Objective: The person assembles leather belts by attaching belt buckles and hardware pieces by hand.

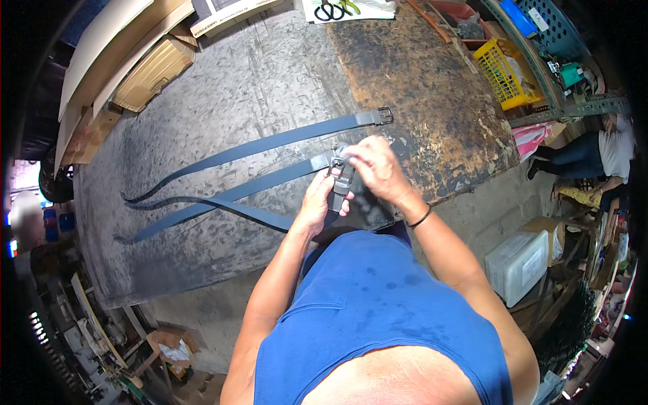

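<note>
My left hand [317, 202] is closed round the buckle end of a dark blue belt [260, 214], whose strap trails left over the table. The dark metal buckle [339, 164] points up between my hands. My right hand [379, 167] is pinched at the buckle's top; a small greyish, shiny piece shows by its fingertips, too blurred to name. Just beyond, a second blue belt [263, 179] lies flat, its buckle end partly behind my fingers. Farther off lies another blue belt [270, 142] with its metal buckle [385, 116] toward the right.
The worn dark worktable [223, 81] spreads in front of me. Cardboard boxes [156, 71] stand at its far left. Black-handled scissors [329, 11] lie at the far edge. A yellow plastic basket [503, 74] sits on the right. Another person [587, 152] is at the far right.
</note>
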Tool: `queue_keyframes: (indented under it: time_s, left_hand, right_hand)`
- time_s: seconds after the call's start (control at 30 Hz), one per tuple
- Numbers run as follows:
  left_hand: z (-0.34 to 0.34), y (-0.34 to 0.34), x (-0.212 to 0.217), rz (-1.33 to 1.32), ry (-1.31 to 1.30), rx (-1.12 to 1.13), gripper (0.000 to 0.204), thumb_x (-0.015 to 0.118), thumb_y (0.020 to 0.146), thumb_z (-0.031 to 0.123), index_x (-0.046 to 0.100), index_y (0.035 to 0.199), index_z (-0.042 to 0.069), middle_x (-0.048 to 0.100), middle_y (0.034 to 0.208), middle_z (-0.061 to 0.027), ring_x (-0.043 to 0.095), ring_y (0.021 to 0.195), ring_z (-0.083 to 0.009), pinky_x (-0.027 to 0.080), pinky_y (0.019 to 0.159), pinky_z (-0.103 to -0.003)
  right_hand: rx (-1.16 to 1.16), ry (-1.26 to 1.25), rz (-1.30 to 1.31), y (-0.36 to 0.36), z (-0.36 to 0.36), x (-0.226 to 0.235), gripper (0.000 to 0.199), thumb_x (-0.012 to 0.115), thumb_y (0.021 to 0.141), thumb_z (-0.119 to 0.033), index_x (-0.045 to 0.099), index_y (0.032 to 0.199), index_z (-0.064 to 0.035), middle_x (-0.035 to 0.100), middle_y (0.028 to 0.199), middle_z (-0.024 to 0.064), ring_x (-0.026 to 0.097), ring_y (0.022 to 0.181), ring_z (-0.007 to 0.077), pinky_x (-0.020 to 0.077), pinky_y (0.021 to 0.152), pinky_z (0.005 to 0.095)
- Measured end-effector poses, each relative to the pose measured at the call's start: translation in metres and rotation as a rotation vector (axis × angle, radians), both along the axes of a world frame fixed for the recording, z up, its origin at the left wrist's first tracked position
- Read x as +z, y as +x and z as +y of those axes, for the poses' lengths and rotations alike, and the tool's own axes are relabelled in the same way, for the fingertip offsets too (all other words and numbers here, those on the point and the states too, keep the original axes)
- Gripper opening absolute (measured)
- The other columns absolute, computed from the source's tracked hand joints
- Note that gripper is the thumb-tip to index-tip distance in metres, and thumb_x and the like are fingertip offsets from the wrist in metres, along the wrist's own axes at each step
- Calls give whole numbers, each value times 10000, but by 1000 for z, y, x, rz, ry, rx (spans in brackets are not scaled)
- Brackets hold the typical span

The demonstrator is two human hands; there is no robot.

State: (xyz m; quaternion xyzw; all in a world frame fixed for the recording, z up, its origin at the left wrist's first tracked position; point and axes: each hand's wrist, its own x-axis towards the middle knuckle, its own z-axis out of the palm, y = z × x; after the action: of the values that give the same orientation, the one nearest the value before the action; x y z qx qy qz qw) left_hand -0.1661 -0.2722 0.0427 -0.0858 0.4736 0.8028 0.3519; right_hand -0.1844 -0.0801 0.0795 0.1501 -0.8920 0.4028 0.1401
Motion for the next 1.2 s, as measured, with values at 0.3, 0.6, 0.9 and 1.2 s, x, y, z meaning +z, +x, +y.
queue_keyframes:
  time_s: [0.3,0.6,0.9,1.2]
  left_hand:
    - [-11,4,-15,-31,63,81,373,499,989,367,410,1265,133,647,907,-167,654,690,-224,553,608,-340]
    - [-6,1,-11,-24,133,83,301,456,1017,317,404,1253,138,650,957,-174,667,741,-231,579,671,-368]
    - [1,8,-4,28,-42,-81,269,401,1041,265,436,1266,121,662,946,-132,646,704,-152,564,630,-318]
    - [18,17,39,728,-563,-522,505,623,932,338,416,1338,121,691,1029,-216,701,905,-365,560,738,-458]
  right_hand:
    - [-144,-4,-121,10,42,-17,140,651,854,-69,699,983,-44,622,893,117,601,892,305,489,811,399]
    - [67,42,46,28,-15,-10,196,688,802,-64,661,994,-92,588,867,95,557,838,312,472,763,407]
    - [-102,-189,-329,-11,45,-14,159,587,898,-142,620,1015,-40,610,939,128,603,899,264,481,807,357]
    - [-131,-503,-693,39,33,3,175,548,953,-170,544,1087,-58,595,933,44,581,831,143,494,710,299]
